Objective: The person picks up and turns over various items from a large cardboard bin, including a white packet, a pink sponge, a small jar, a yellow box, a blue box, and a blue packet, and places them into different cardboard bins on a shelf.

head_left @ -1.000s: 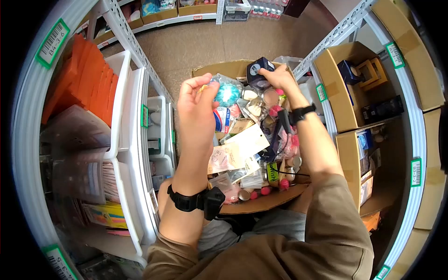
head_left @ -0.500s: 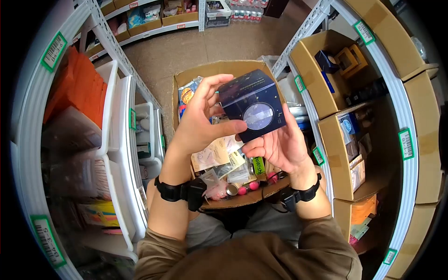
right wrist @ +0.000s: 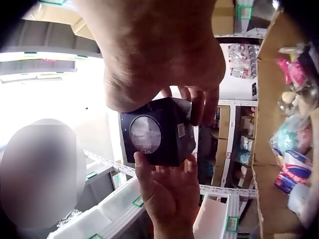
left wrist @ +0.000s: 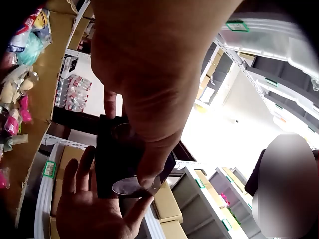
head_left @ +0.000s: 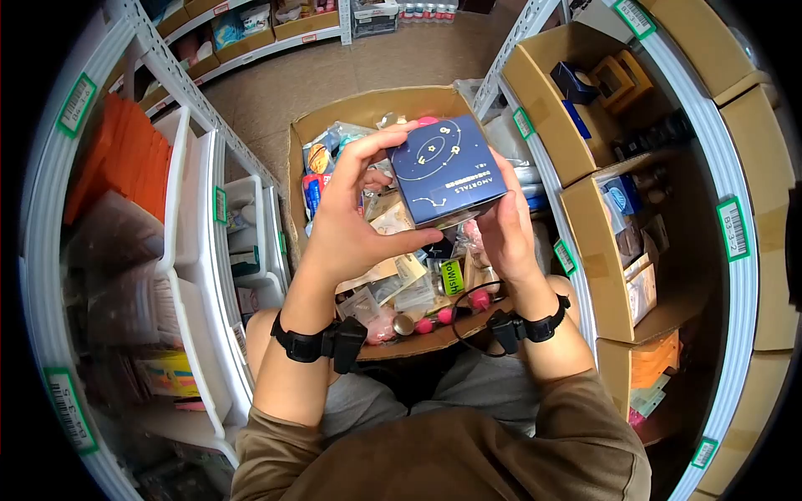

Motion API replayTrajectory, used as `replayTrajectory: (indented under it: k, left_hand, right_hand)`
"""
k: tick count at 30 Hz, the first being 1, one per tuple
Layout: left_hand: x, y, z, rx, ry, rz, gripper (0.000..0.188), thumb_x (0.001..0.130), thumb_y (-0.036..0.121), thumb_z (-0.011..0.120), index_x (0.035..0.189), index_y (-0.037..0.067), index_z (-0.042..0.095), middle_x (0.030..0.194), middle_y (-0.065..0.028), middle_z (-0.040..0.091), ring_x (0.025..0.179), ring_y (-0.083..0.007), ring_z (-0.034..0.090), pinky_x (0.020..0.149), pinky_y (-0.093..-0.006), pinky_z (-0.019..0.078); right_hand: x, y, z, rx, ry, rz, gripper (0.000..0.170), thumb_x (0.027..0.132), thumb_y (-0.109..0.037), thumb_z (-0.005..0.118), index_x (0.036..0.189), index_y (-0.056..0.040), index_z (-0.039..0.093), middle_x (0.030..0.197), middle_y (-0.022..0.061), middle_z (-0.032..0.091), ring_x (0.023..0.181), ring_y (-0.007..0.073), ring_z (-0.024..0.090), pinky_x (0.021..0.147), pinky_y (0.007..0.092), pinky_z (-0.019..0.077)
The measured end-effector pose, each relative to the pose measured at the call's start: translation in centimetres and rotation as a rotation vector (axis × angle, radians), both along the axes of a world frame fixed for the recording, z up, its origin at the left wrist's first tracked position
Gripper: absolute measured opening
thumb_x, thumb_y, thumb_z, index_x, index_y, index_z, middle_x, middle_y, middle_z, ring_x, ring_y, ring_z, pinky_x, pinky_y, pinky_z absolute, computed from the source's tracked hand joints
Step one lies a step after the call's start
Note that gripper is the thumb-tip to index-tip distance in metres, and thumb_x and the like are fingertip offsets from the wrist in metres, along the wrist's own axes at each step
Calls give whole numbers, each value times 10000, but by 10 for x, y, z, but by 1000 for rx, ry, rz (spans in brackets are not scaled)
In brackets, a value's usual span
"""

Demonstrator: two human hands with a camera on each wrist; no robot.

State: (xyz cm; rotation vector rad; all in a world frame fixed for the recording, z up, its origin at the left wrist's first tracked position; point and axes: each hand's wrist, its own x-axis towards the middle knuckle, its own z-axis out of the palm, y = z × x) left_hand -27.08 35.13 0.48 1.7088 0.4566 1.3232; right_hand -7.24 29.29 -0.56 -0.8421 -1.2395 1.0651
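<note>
A dark blue small carton (head_left: 443, 167), printed with fine gold orbit lines and the word AMORTALS, is held up above a large cardboard box (head_left: 313, 113). My left hand (head_left: 347, 221) grips its left side, thumb along the lower edge and fingers at the far edge. On the opposite side my right hand (head_left: 511, 238) holds the carton, its fingers partly hidden behind it. A round clear window shows on one face of the carton (right wrist: 172, 132) in the right wrist view. Inside the cardboard box lie packets, a green-labelled item (head_left: 452, 277) and pink pieces (head_left: 423, 325).
Shelving stands close on both sides. Orange packs (head_left: 125, 159) fill a white bin (head_left: 178, 192) on the left. Open cardboard bins (head_left: 535, 125) line the right shelf, with green-edged barcode labels (head_left: 733, 229). Across the floor (head_left: 292, 63) stand more shelves and packed bottles (head_left: 428, 12).
The right hand lifted the blue carton from the cardboard box's far side toward me, and the left hand took hold too. The carton has since been turned, so its orbit-printed face shows.
</note>
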Motion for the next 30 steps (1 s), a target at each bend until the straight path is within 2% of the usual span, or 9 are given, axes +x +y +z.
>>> replayTrajectory:
  k: [3,7,9,12,16,25,27,29,30]
  left_hand:
    - [-5,1,-4,5,68,15,894,597,111,924,1352,87,446,1331,-88,556,1207,-201,548,908,-321,448]
    - [0,-4,-6,-336,-57,-5,828,670,100,883,1358,45,425,1261,-103,569,1149,-193,570,941,-298,446]
    - [2,-2,-7,-370,-160,-42,778,742,127,839,1373,10,399,1274,-122,552,1173,-200,554,983,-297,435]
    - [0,2,-12,-419,-152,-34,737,820,183,777,1393,-28,364,1309,-146,509,1199,-209,532,1013,-313,423]
    - [0,6,-19,-480,-118,-16,755,828,242,775,1396,-40,366,1311,-144,505,1203,-199,516,1005,-296,414]
    - [6,12,-23,-584,16,-43,837,810,450,771,1381,-56,427,1349,-165,505,1267,-238,483,1068,-345,358]
    - [6,14,-28,-612,28,-58,858,802,475,773,1383,-54,427,1354,-171,503,1276,-246,479,1069,-354,359]
    - [5,16,-33,-645,52,-46,880,790,494,776,1386,-52,427,1358,-181,504,1273,-259,487,1063,-366,370]
    - [4,16,-33,-652,70,-62,874,795,477,775,1396,-47,418,1356,-189,511,1248,-260,512,1039,-366,393]
  right_hand:
    - [0,-1,-2,-39,17,16,671,979,-409,534,1439,37,336,1409,163,436,1339,235,393,1119,361,286]
    - [1,-1,-6,-43,15,72,609,953,-214,622,1444,-20,320,1428,119,410,1247,199,468,1043,336,381]
    - [-1,-1,-12,-110,105,89,619,932,-166,651,1441,-50,318,1368,111,440,1170,177,502,992,322,416]
    - [2,5,-20,-99,5,81,645,913,-149,672,1439,-61,309,1254,101,462,1136,176,497,950,319,430]
    - [2,10,-25,-127,41,95,706,904,-154,684,1458,-52,257,1287,117,447,1186,198,487,964,327,418]
    - [17,21,-26,-139,19,94,808,917,-207,674,1517,-54,156,1349,147,432,1198,213,490,954,338,424]
    - [22,24,-25,-150,13,83,777,911,-203,679,1507,-45,206,1354,142,438,1190,208,496,933,333,441]
    - [29,26,-26,-151,-276,130,731,900,-192,689,1482,-32,277,1367,138,443,1180,200,505,904,326,463]
    - [30,27,-23,-182,-324,123,715,873,-176,722,1452,-23,332,1355,126,468,1164,190,517,877,318,481]
